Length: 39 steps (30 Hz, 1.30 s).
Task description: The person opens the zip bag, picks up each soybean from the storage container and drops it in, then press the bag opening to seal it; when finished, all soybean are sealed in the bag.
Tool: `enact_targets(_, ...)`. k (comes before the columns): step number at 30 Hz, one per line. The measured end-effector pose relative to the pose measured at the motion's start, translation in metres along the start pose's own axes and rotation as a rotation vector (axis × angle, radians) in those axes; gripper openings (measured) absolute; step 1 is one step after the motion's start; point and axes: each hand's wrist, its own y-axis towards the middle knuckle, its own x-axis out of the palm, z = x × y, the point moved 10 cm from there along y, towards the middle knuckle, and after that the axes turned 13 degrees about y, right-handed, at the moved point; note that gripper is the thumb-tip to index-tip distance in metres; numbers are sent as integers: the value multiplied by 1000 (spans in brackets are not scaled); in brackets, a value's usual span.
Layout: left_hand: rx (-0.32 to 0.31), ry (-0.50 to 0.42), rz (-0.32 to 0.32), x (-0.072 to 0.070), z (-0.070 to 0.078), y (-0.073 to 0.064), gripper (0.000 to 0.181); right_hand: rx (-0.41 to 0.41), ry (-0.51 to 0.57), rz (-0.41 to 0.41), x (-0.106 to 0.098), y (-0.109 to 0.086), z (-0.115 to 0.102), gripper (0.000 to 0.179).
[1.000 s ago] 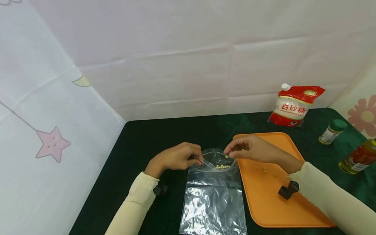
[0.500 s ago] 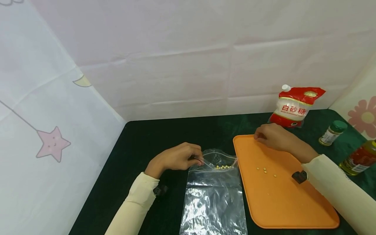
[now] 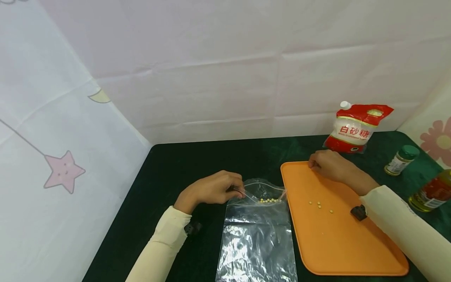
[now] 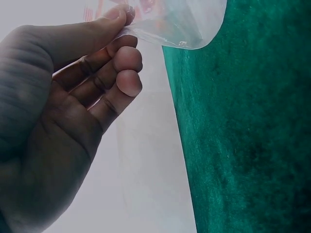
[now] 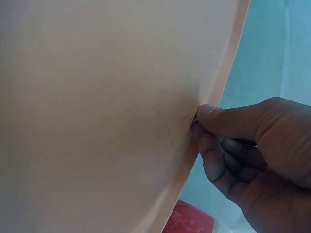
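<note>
My left hand pinches the mouth of a clear zip bag between thumb and forefinger. In the left wrist view the thumb presses on the bag's film while the other fingers curl loosely. Inside the bag's mouth lie several small yellow beans. Over on the orange tray, my right hand is at the far rim. Its thumb and fingertips come together at the tray's inner edge in the right wrist view; whether something is between them is too small to tell. Several loose yellow beans lie mid-tray.
Behind the tray stands a red and white sugar pouch. To the right are a green-capped jar and an oil bottle. Everything rests on a dark green table, with pale hanging cloth behind.
The right hand left the bag's mouth, moved right to the tray's far rim, and has stayed there since half a second ago. A bean by its fingertips dropped from view. The left hand kept its place.
</note>
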Motion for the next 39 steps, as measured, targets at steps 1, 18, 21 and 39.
enact_targets(1, 1, 1, 1, 0, 0, 0, 9, -2, 9, 0, 0, 0, 0, 12)
enact_targets(18, 14, -9, 10, -2, 4, -2, 9, -60, 1016, -164, 17, -10, -54, 30)
enact_targets(21, 18, -5, 14, -3, 5, -1, 8, -81, 1096, -192, 21, -11, -69, 25)
enact_targets(39, 10, -15, 6, -3, 4, 0, 9, -242, 491, -36, -10, -29, -106, 8)
